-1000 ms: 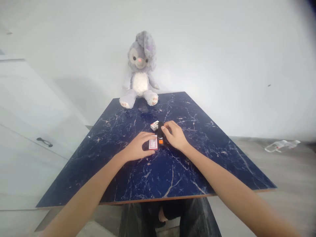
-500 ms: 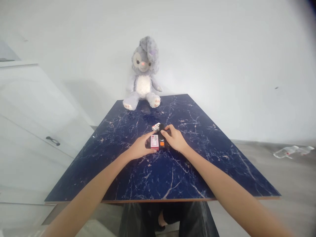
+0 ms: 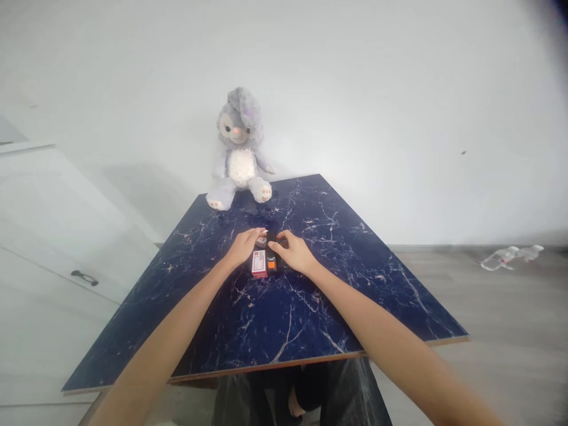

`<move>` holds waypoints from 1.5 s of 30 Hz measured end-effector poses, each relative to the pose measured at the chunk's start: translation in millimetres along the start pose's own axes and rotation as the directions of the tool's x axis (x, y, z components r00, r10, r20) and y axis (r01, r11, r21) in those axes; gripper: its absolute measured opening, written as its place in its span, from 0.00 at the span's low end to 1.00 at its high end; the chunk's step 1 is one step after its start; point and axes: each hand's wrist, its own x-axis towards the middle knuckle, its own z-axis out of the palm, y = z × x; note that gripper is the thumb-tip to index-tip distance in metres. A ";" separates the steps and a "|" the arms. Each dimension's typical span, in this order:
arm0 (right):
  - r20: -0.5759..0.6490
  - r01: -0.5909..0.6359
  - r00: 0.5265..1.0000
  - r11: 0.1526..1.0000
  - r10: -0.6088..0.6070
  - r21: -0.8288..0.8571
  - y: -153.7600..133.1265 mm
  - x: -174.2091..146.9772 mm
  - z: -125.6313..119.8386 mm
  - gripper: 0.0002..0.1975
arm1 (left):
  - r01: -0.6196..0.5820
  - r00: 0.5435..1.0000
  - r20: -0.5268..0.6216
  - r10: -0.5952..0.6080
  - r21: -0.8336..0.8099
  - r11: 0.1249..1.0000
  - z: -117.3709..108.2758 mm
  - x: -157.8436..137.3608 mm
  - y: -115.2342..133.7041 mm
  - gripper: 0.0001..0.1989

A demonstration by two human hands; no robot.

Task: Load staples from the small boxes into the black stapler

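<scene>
Several small boxes lie close together near the middle of the dark blue marbled table (image 3: 284, 331). My left hand (image 3: 243, 246) closes on the farther white box (image 3: 261, 241), partly hidden by its fingers. Just nearer than that hand, a red-and-white box (image 3: 258, 264) rests untouched. My right hand (image 3: 296, 251) grips a black box with an orange patch (image 3: 271, 264) from its right side, thumb on top. The black box lies against the two white ones, and its right edge is covered by my fingers.
A grey plush rabbit (image 3: 241, 160) sits at the table's far edge against the wall. A white cabinet (image 3: 53, 236) with a dark handle stands at the left. Clear plastic items (image 3: 510, 257) lie on the floor at the right.
My left hand has left the red-and-white box and moved farther away to the other white box. My right hand stays at the black box. The camera view has turned slightly.
</scene>
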 end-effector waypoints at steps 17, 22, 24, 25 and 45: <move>0.037 -0.007 0.999 0.937 0.022 -0.349 -23.9 -6.9 -8.7 0.20 | 0.116 0.984 0.142 -0.112 -0.021 0.993 -1.7 -74.1 20.8 0.57; -0.069 -0.175 0.985 0.918 0.160 -0.357 -6.0 11.9 -38.8 0.22 | 0.086 0.991 0.113 -0.067 -0.175 0.981 52.0 -11.0 27.7 0.58; -0.179 -0.248 0.965 0.887 0.191 -0.390 6.2 17.6 -57.8 0.24 | 0.042 0.992 0.129 -0.013 -0.224 0.974 83.6 21.2 36.5 0.55; -0.246 -0.288 0.948 0.868 0.199 -0.405 13.3 19.4 -67.8 0.25 | 0.017 0.991 0.136 0.014 -0.228 0.974 100.6 36.6 42.5 0.54; -0.611 -0.061 0.730 0.861 -0.306 -0.505 20.9 -9.0 -87.9 0.24 | 0.011 0.969 -0.242 0.043 0.217 0.976 123.1 12.0 62.6 0.18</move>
